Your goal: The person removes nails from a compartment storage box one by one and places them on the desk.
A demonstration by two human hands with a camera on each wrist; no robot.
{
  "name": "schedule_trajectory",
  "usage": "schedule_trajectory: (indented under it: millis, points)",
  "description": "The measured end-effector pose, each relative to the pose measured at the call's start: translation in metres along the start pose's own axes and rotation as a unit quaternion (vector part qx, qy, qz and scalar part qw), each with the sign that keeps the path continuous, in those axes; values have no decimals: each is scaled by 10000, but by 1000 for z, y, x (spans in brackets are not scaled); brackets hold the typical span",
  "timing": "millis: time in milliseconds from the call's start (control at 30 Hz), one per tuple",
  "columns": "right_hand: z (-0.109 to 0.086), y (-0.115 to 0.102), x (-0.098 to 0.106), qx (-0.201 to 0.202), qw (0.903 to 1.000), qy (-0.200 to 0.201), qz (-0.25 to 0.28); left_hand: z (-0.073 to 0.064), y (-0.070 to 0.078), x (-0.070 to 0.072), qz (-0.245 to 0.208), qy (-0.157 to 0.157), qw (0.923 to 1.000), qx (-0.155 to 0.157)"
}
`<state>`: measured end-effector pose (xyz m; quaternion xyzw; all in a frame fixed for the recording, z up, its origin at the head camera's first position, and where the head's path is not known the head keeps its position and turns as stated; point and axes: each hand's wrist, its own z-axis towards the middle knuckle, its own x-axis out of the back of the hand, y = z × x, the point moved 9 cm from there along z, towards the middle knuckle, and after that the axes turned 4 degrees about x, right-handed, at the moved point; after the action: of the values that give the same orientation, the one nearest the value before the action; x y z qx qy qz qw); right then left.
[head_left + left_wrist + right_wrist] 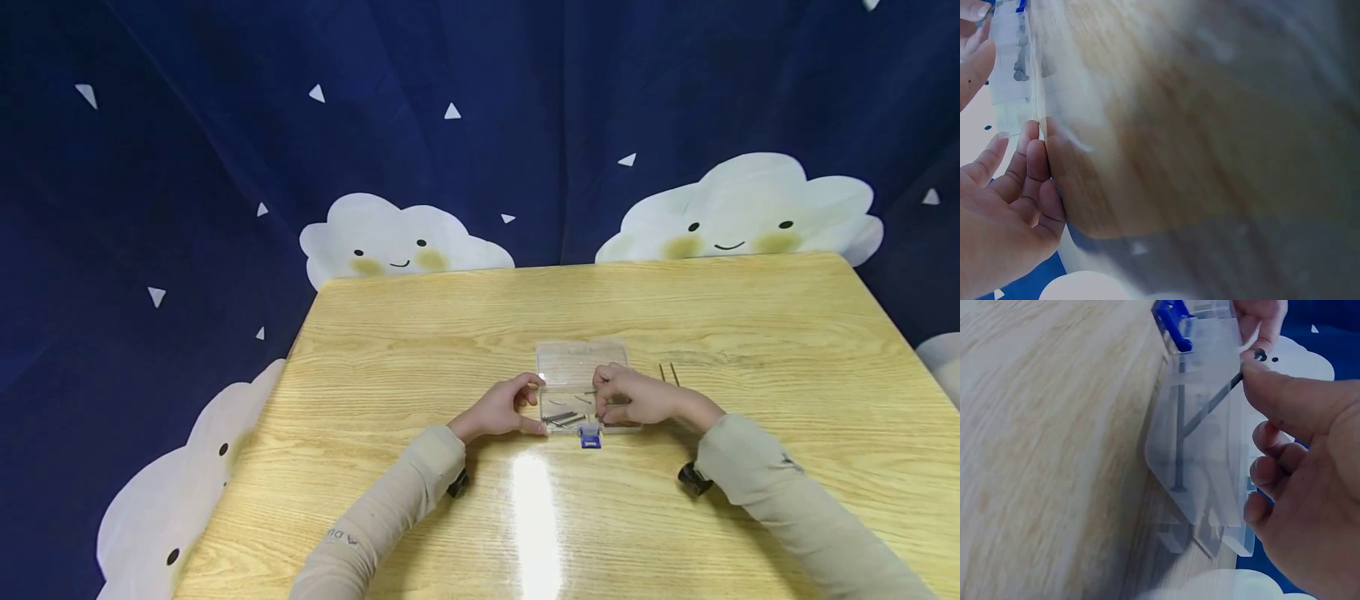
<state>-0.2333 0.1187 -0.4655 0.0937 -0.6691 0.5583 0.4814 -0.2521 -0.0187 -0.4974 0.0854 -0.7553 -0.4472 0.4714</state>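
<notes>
A clear plastic box (558,396) lies with its lid (573,362) folded back and several metal nails (564,418) inside. My left hand (502,407) holds the box's left end, thumb at the front corner and index finger farther back. In the left wrist view, fingertips of the left hand (1019,187) touch the box's end. My right hand (633,396) is over the box's right part. The right wrist view shows its thumb and a mostly hidden finger pinching a dark nail (1216,400), which slants down across another nail (1179,450) behind the clear wall.
A blue latch (590,437) sticks out from the box's front edge. Two thin brownish rods (669,374) lie on the wooden table (420,333), beyond the right wrist. A dark blue curtain (525,125) with clouds hangs behind the table.
</notes>
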Motion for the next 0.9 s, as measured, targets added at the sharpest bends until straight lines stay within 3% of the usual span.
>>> schedule_trajectory:
  millis: [233,533,900]
  points:
    - [-3,1,6,-23,9964,92,837,1,-3,-1,1,-31,10000,39]
    - [-8,-7,17,471,9918,394,1119,1,-2,-1,13,-40,10000,44]
    - [-22,0,30,309,9890,608,1310,-1,0,0,-61,-9,10000,4]
